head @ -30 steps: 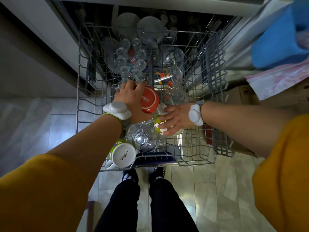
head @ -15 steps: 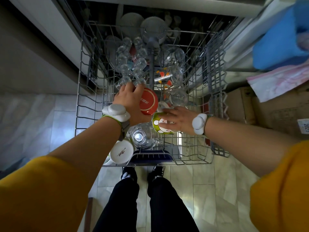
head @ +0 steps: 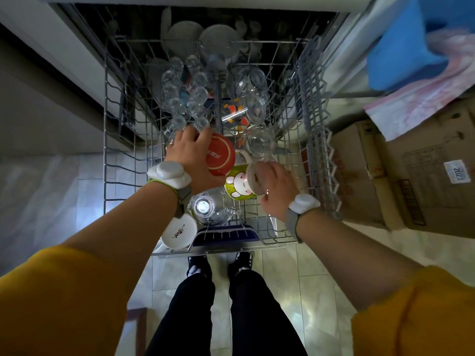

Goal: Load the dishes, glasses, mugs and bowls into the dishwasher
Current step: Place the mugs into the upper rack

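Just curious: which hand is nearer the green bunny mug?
Right. The right hand holds the green bunny mug by its rim; the left hand grips the red mug beside it.

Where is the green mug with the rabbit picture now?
In the head view the green mug lies in the upper rack, centre-right, gripped by the right hand, just below the red mug that the left hand holds.
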A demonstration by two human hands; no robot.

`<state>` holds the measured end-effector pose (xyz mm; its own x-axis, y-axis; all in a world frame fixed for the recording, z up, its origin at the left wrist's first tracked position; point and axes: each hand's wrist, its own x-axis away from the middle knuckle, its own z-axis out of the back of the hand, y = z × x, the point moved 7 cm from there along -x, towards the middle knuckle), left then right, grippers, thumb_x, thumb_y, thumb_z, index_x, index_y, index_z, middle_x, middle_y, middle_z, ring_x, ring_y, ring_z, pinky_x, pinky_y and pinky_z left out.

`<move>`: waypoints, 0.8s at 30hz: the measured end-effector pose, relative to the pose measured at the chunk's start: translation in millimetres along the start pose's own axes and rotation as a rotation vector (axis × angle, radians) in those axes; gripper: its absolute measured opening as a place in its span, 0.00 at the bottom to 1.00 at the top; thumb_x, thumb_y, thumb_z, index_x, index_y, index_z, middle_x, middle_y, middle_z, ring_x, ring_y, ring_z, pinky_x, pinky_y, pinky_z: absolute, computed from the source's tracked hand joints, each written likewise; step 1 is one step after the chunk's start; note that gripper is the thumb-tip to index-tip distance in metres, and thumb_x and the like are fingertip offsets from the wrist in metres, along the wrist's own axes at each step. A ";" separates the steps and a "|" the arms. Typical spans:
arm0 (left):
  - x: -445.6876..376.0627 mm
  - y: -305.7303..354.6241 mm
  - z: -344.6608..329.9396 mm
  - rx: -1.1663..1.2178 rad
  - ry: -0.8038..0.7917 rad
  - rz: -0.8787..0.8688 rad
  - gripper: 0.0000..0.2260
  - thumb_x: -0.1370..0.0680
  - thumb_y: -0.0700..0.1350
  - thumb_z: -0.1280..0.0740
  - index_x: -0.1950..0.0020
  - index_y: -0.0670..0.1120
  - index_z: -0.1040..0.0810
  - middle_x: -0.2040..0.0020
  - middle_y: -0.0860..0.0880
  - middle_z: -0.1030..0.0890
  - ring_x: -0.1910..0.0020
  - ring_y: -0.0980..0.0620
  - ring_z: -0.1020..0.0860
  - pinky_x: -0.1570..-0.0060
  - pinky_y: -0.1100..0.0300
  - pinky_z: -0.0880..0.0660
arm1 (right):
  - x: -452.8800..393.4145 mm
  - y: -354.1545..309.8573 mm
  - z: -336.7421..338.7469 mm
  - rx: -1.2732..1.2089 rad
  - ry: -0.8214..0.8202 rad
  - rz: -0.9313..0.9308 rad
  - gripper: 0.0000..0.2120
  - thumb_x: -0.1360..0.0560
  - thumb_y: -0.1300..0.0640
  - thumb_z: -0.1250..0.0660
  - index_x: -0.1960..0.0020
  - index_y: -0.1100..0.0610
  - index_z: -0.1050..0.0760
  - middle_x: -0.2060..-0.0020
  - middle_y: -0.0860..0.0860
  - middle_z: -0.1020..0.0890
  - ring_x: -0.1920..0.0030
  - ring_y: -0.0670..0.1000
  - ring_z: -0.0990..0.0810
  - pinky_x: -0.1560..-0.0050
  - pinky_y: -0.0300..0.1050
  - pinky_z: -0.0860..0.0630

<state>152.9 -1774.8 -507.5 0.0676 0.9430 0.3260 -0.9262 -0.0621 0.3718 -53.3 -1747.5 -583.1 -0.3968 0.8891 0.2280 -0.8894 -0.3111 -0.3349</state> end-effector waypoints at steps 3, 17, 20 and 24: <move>2.3 4.0 -2.2 -0.032 -0.032 -0.008 0.47 0.41 0.63 0.24 0.27 0.54 0.40 0.37 0.45 0.32 0.37 0.43 0.33 0.41 0.42 0.27 | 3.2 -1.0 1.0 -0.052 0.033 -0.164 0.31 0.30 0.46 0.31 0.32 0.57 0.33 0.40 0.54 0.24 0.39 0.58 0.28 0.40 0.52 0.36; 27.5 90.0 -9.0 -0.198 -0.036 -0.373 0.44 0.41 0.68 0.28 0.28 0.55 0.36 0.40 0.48 0.30 0.39 0.44 0.31 0.33 0.46 0.38 | 35.4 -2.3 60.4 -0.987 -0.205 -0.425 0.25 0.26 0.68 0.36 0.31 0.53 0.31 0.41 0.51 0.22 0.48 0.53 0.19 0.52 0.54 0.19; 26.6 104.4 -21.9 -0.224 -0.131 -0.405 0.45 0.40 0.67 0.29 0.27 0.56 0.40 0.38 0.48 0.31 0.36 0.45 0.33 0.34 0.45 0.36 | 55.0 -6.8 64.5 -0.996 -0.319 -0.390 0.40 0.30 0.68 0.30 0.26 0.46 0.41 0.37 0.48 0.26 0.45 0.51 0.21 0.47 0.54 0.19; 30.5 132.6 -39.6 -0.274 -0.187 -0.546 0.47 0.38 0.65 0.28 0.25 0.52 0.44 0.34 0.48 0.31 0.33 0.45 0.33 0.33 0.47 0.36 | 66.7 -0.2 75.3 -0.927 -0.261 -0.355 0.50 0.36 0.55 0.20 0.24 0.43 0.47 0.43 0.38 0.28 0.46 0.38 0.25 0.48 0.30 0.26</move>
<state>17.4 -1741.4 -482.8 0.5977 0.7403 0.3077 -0.7994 0.5208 0.2997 -96.7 -1713.4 -498.9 -0.2802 0.7445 0.6060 -0.4843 0.4354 -0.7589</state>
